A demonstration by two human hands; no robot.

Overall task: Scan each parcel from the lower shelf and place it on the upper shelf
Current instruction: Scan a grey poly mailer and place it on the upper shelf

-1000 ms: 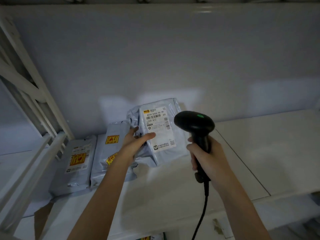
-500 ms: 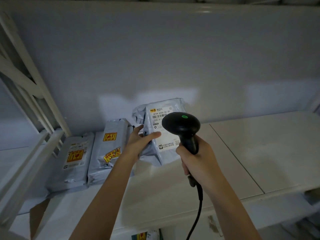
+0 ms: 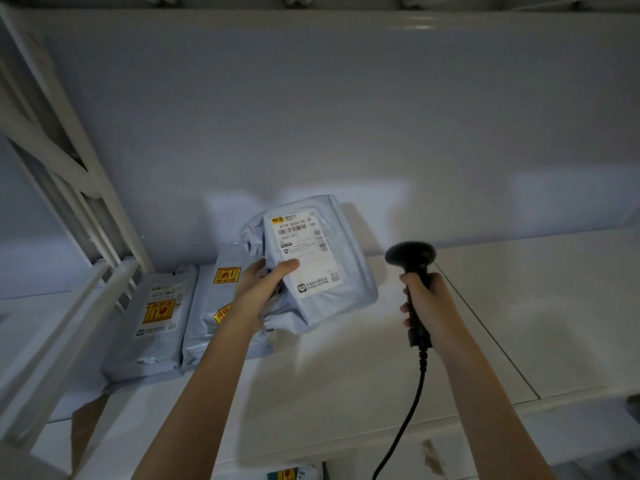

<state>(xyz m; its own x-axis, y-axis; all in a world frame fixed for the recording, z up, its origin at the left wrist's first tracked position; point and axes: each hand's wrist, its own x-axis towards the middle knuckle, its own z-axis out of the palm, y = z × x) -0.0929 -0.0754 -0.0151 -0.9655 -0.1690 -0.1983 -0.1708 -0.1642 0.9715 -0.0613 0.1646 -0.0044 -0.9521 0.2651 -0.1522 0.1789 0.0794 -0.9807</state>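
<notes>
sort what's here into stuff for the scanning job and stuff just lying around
For the job: held parcel in left hand; scanner in right hand; two parcels lying on the shelf.

Lying about: brown cardboard scrap at the shelf's left edge.

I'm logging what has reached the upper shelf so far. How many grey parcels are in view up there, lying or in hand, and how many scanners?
Grey parcels lying on the shelf: 2
Grey parcels held in the left hand: 1
Black scanners in the right hand: 1
Total: 4
</notes>
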